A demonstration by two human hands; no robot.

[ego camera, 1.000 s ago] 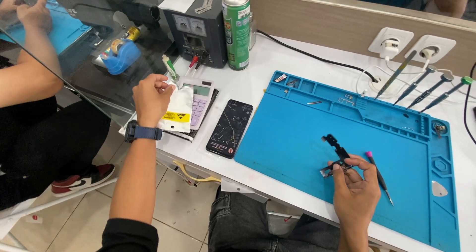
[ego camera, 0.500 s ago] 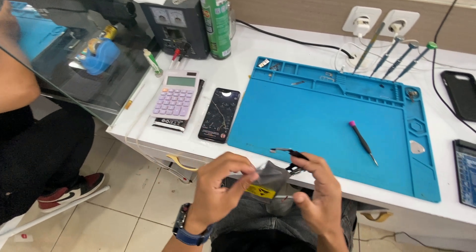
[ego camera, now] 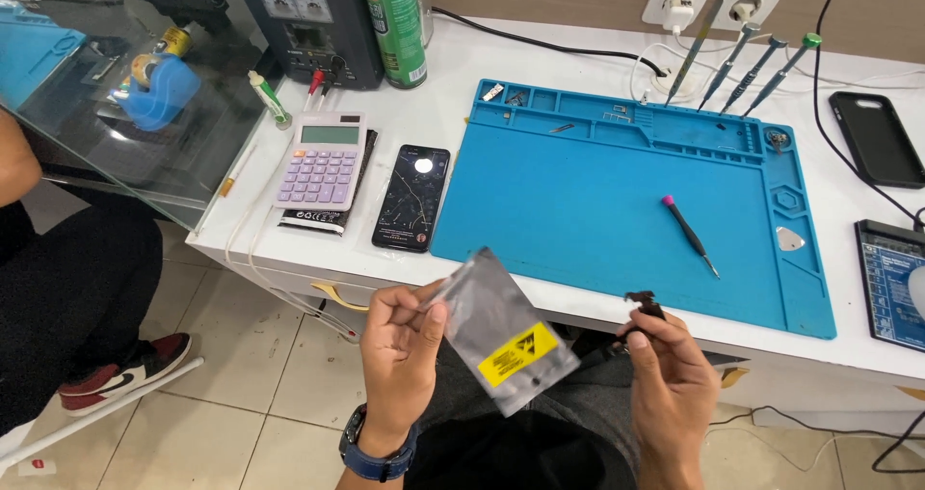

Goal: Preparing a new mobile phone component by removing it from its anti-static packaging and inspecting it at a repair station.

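Note:
My left hand holds a small silver anti-static bag with a yellow label, below the table's front edge. My right hand pinches a small black part between its fingertips, just right of the bag. Both hands hover over my lap, in front of the blue work mat. A pink-capped screwdriver lies loose on the mat.
A black phone, a lilac calculator, a green spray can and a power supply stand left of the mat. Several screwdrivers lean at the back. Another phone lies at right. A person sits at left.
My hands have drawn slightly apart; the bag now hangs from my left hand alone and my right hand holds the black part clear of it.

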